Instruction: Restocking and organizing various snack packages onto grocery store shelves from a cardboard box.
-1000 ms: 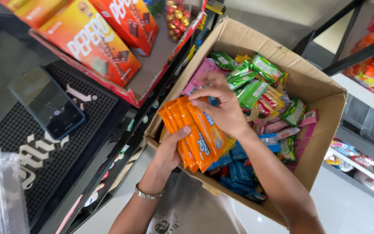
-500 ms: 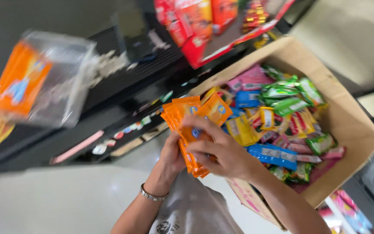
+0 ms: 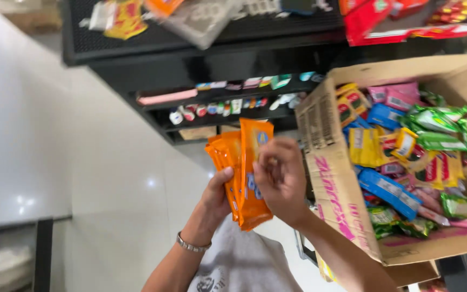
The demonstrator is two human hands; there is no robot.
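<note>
My left hand (image 3: 215, 197) grips a stack of several orange snack packets (image 3: 244, 167) from below, thumb pressed on their edges. My right hand (image 3: 279, 178) rests against the front packet of the same stack, fingers curled over its face. The stack is held upright in front of my chest, left of a cardboard box (image 3: 333, 178) and clear of it. The box is filled with colourful snack packets (image 3: 406, 151) in green, yellow, blue and pink. A metal bracelet sits on my left wrist.
A black counter (image 3: 190, 43) with shelves of small items runs across the top. Red display boxes (image 3: 395, 19) sit on it at the upper right. A white tiled floor (image 3: 109, 178) fills the left side.
My view swung left and down, so the box now sits at the right. Both hands carried the orange stack out of the box to the space beside it.
</note>
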